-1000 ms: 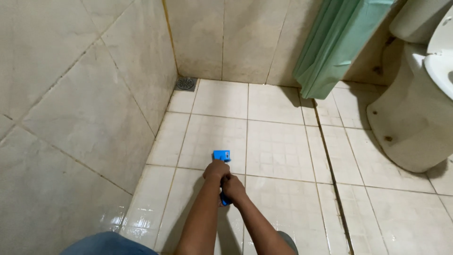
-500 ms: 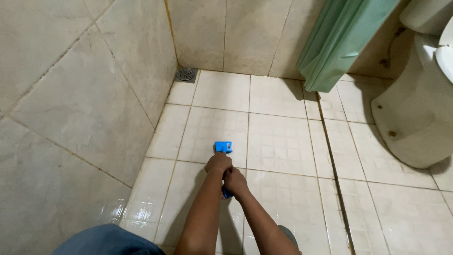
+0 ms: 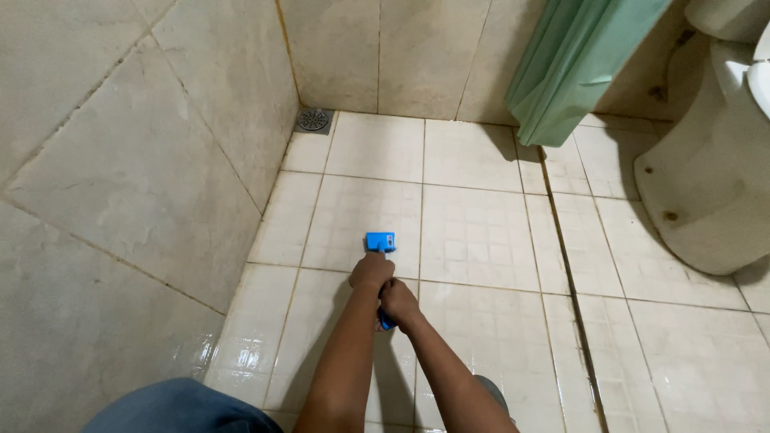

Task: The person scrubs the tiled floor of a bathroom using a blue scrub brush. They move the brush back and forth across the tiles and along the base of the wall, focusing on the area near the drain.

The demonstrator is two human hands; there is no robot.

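Pale floor tiles [image 3: 473,240] spread under your arms. Your left hand [image 3: 371,271] is closed around the blue brush [image 3: 380,241], its head just beyond your knuckles; your right hand [image 3: 399,303] grips the handle end right behind.

The brush [image 3: 380,241] is bright blue. The floor [image 3: 473,232] has cream tiles with a faint small-square pattern; the curtain [image 3: 573,64] is pale green, the drain [image 3: 313,119] grey, perhaps metal.
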